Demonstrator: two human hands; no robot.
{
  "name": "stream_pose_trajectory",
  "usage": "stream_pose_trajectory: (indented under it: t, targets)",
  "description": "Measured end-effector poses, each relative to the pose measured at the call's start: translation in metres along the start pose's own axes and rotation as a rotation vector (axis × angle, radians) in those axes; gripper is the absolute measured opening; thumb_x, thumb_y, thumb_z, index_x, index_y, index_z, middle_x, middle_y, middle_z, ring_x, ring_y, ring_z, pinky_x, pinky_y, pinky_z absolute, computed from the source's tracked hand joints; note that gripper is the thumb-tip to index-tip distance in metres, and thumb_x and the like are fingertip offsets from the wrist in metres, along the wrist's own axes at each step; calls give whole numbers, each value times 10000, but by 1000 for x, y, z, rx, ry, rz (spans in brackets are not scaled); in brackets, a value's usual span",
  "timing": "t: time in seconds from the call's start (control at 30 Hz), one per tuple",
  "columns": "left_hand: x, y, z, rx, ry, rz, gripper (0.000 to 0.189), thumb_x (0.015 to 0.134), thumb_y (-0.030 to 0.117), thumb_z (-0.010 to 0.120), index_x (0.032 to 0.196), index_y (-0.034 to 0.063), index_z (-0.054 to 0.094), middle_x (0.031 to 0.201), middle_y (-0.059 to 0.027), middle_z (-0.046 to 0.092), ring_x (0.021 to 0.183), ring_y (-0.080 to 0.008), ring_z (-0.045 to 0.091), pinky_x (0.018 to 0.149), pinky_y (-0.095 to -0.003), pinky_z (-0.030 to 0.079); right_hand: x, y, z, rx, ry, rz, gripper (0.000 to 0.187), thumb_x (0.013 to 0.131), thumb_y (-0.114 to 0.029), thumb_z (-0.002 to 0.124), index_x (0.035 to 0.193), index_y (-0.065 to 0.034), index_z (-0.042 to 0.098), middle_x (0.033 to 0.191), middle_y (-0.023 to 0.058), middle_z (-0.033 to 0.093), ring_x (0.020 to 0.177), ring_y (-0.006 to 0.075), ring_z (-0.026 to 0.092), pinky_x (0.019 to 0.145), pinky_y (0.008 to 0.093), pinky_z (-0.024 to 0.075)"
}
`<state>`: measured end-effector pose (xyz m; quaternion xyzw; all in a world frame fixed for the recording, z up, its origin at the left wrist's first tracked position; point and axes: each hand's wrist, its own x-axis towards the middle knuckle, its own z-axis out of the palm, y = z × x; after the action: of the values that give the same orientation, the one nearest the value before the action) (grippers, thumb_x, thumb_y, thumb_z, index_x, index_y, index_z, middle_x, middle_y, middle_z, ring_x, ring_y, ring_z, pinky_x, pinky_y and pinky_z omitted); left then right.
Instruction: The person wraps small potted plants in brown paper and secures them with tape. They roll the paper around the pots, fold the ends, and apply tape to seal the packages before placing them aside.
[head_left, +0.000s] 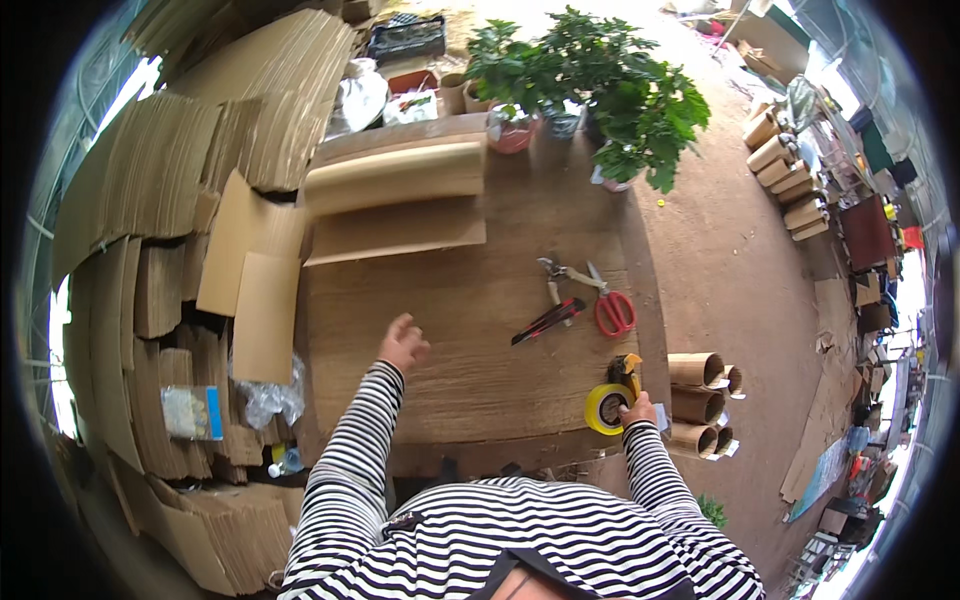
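My left hand (405, 345) is above the left part of the wooden table (465, 300), fingers apart and holding nothing. Near the table's right front corner, my right hand (640, 410) grips a roll of yellow tape (593, 409) that sits with a yellow-and-black tape dispenser (619, 367). Farther back on the table lie a red-and-black box cutter (546, 322), pruning shears (583, 277) and scissors with red handles (616, 313). At the back left rests a curled cardboard sheet (394, 178), its flat front flap (397, 231) on the tabletop.
Several leafy potted plants (592, 75) crowd the table's far right corner. Tall stacks of flat cardboard (142, 165) line the left side, with loose cardboard sheets (264, 315) leaning by the table. Rolled cardboard tubes (694, 369) are beside the right edge, above the dirt floor (735, 300).
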<state>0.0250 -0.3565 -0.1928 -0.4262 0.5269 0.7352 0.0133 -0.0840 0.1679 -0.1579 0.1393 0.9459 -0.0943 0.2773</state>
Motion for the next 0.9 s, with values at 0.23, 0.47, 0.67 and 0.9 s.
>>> stream_pose_trajectory:
  t: [0.23,0.47,0.67,0.9]
  targets:
    - [93,96,45,-325,113,4,677,1016,265,593,1577,367,228,1647,-105,213,1218,-300,535,960,-463,466,2,8,-1,-39,-18,-34,511,819,-276,810,1176,-19,549,1140,247,675,1114,401,645,962,467,516]
    - [163,74,31,-438,58,-12,485,1033,240,547,1499,181,425,1492,-56,454,1320,-359,465,1087,-512,388,9,16,-8,-66,-73,-41,592,847,-335,776,1290,-40,516,1249,240,629,1190,391,606,1006,475,489]
    - [34,48,70,-201,64,-4,530,1027,165,526,1521,59,366,1455,-137,487,1220,-311,567,1009,-456,472,-12,-23,-37,85,244,-424,627,813,-320,785,1313,-39,534,1199,200,636,1076,371,637,928,466,520]
    - [-101,15,70,-175,23,-36,574,1004,174,578,1514,18,367,1406,-147,511,1088,-255,639,892,-364,537,-72,-229,-3,-114,348,-1407,522,784,-159,646,1297,-77,601,1285,189,574,1256,374,496,1084,467,411]
